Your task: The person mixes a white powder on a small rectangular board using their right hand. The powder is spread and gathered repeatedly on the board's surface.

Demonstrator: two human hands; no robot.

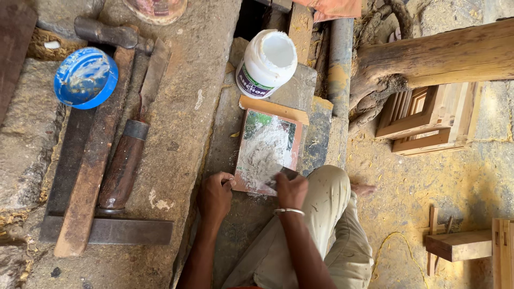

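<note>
1. Left hand [215,194] pinches the near left corner of a small flat board [266,151], which lies on the stone slab [182,123].
2. The board, smeared with grey paste, looks stiff and light; its clean edges seem best for gripping.
3. Right hand [292,190] is closed around a small dark scraper [288,173] on the board's near edge.
</note>
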